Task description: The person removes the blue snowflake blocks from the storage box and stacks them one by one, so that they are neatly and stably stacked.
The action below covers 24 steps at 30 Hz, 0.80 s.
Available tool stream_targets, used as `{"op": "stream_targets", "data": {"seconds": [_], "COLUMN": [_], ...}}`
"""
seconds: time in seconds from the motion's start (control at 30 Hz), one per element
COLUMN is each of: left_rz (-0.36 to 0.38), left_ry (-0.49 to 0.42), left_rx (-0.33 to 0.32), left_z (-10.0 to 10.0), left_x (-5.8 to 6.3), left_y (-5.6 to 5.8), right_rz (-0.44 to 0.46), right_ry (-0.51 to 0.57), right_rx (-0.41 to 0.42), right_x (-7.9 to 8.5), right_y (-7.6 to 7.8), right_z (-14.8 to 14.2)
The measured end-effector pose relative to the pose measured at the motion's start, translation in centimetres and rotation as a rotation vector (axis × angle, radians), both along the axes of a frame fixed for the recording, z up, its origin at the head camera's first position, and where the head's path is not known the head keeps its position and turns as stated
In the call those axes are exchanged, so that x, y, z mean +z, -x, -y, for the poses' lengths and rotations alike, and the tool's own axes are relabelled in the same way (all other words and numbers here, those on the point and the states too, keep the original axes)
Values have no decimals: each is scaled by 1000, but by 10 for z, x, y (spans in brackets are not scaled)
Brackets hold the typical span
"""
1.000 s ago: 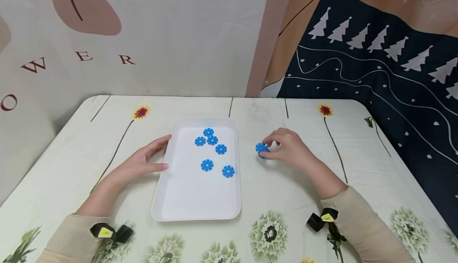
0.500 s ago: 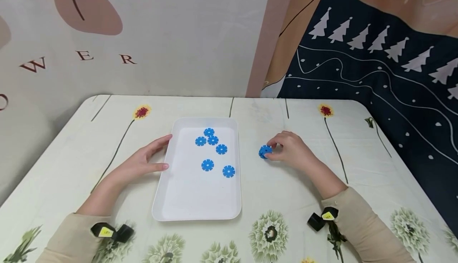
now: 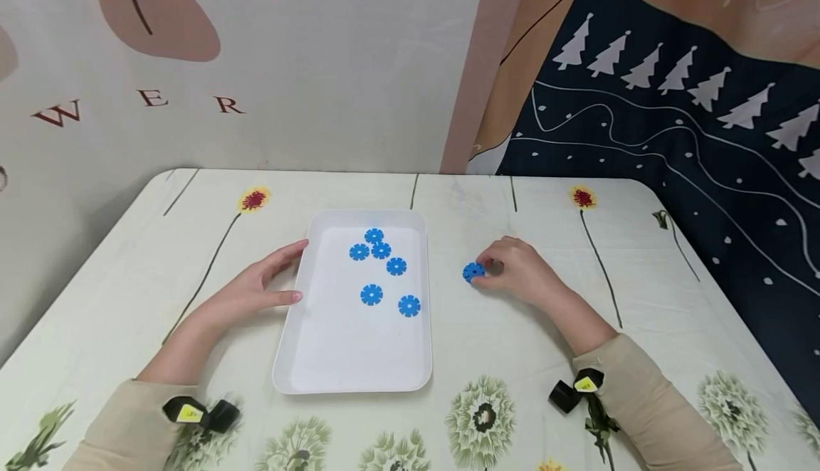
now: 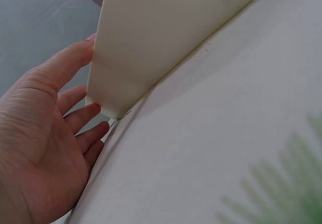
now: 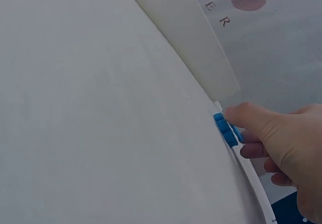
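Observation:
A white tray lies on the table with several blue snowflake discs spread over its far half. My left hand is at the tray's left side, thumb and fingers straight and right at the rim. In the left wrist view, that hand's fingers spread along the tray's outer wall. To the right of the tray, my right hand pinches blue snowflake discs between thumb and index finger, low over the cloth. More than one blue layer shows edge-on in the right wrist view.
A white cloth printed with flowers covers the table. Behind the far edge hangs a pale backdrop with letters, and a dark fabric with white trees at the right. Black wrist cameras sit on both sleeves.
My right hand has shifted slightly right and toward me with the discs, and they have turned a little in its fingers. The left hand and tray look unmoved.

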<state>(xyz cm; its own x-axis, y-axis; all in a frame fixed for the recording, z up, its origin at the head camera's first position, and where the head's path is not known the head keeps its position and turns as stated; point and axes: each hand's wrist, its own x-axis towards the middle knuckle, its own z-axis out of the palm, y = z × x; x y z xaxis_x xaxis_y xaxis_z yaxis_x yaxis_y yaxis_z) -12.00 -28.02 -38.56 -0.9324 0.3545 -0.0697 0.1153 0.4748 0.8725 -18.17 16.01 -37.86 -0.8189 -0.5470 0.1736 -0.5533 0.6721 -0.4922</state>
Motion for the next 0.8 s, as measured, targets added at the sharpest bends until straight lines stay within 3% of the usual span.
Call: {"op": "stream_targets", "data": {"seconds": [0.53, 0.8], "left_rz": [-10, -17], "left_ry": [13, -3], "left_rx": [-4, -13], "left_z": [1, 1], "left_x": [-1, -2], "left_y": [0, 1], "right_rz": [-2, -77], "right_ry": [-23, 21], "right_rx": [-3, 0], "right_x": [-1, 6], "right_y": [1, -2], "right_z": [1, 1]}}
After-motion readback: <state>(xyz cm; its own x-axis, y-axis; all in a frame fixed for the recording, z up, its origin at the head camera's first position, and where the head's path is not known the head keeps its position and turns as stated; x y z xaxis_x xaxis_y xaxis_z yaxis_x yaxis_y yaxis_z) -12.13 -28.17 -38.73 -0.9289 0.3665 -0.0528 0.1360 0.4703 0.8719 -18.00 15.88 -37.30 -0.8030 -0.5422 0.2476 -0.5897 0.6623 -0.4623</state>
